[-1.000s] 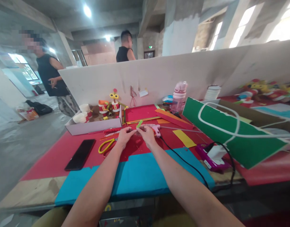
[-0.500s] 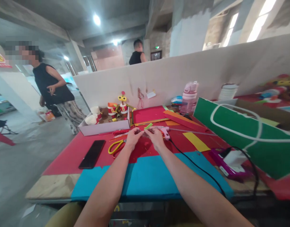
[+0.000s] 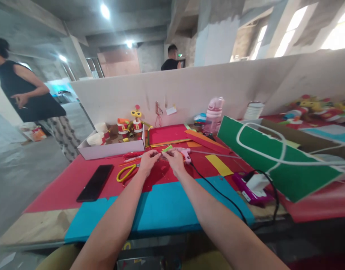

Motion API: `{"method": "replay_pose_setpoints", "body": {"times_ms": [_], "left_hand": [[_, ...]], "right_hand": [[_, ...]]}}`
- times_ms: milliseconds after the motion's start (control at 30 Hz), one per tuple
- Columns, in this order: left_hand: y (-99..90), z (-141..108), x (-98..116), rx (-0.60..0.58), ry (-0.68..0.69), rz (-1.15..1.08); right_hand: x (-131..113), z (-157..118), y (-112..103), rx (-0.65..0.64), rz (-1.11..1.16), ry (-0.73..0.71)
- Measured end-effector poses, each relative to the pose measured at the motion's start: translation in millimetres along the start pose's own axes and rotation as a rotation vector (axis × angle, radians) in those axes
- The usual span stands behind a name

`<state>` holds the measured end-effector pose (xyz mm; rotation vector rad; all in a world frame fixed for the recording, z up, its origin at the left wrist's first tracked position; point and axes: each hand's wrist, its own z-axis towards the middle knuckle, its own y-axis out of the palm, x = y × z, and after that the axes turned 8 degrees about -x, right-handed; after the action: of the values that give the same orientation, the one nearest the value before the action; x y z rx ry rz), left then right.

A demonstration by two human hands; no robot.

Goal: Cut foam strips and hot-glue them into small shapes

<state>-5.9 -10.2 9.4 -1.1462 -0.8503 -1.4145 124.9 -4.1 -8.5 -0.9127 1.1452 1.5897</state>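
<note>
A small bright green paper strip [image 3: 167, 149] is held up over the red table, between my two hands. My right hand [image 3: 175, 162] pinches it with thumb and fingers. The fingertips of my left hand [image 3: 148, 161] are closed at its near end, though the exact grip is too small to see clearly. Just right of my right hand lies a pink glue gun [image 3: 187, 155] with a black cord. Yellow-handled scissors [image 3: 126, 173] rest to the left of my left hand.
A white box [image 3: 113, 148] holding paper cups and small figures stands back left. A black phone [image 3: 95, 183] lies front left. To the right are a yellow card [image 3: 219, 165], a purple power strip [image 3: 252, 189] and a green board [image 3: 270, 161]. A pink bottle [image 3: 214, 114] stands behind.
The view has swung to the right, so the table things sit further left. Both hands stay together at the green strip. The person at left has moved toward the picture's edge.
</note>
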Motion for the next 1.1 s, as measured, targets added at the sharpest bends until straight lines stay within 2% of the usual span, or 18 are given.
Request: {"method": "replay_pose_setpoints", "body": {"times_ms": [233, 433, 600, 767, 967, 1100], "left_hand": [[-0.8, -0.3, -4.6, 0.017, -0.005, -0.048], [-0.7, -0.2, -1.8, 0.019, -0.035, -0.154], [2.9, -1.4, 0.7, 0.006, -0.063, -0.213], [3.6, -0.2, -2.7, 0.019, -0.105, -0.326], [-1.6, -1.1, 4.1, -0.019, -0.082, -0.290], [-1.5, -4.3, 11.3, -0.049, -0.060, -0.191]], "right_hand": [[1.3, 0.7, 0.0, 0.000, -0.008, 0.013], [-12.3, -2.6, 1.7, -0.095, 0.174, 0.089], [-11.3, -4.1, 1.6, -0.063, 0.048, 0.014], [-8.3, -3.1, 0.8, -0.053, 0.050, 0.027], [-12.6, -1.4, -4.1, -0.112, 0.292, 0.151], [-12.9, -2.7, -5.8, -0.171, 0.329, 0.191]]}}
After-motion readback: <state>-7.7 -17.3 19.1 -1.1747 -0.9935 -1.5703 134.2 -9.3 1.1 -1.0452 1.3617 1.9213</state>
